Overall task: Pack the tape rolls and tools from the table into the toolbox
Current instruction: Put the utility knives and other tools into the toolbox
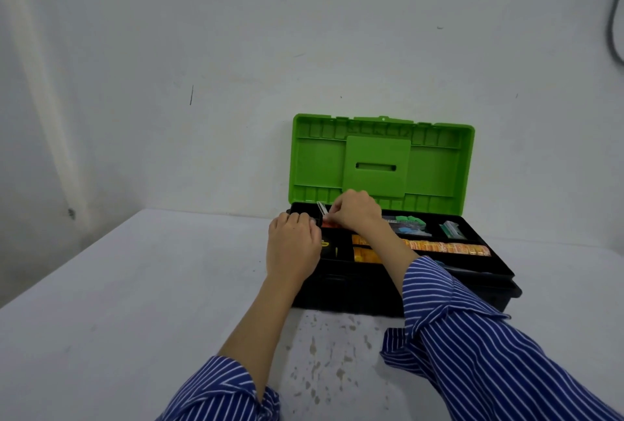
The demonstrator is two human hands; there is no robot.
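over the toolbox (341,292) tray, both hands' grip meeting

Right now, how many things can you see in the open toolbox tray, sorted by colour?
Orange: 2, the long orange strip and the orange block.
Green: 1, the green pieces.
Blue: 1, the blue item.
Clear: 1, the clear packet.
Total: 5. Both hands hide the tray's left end.
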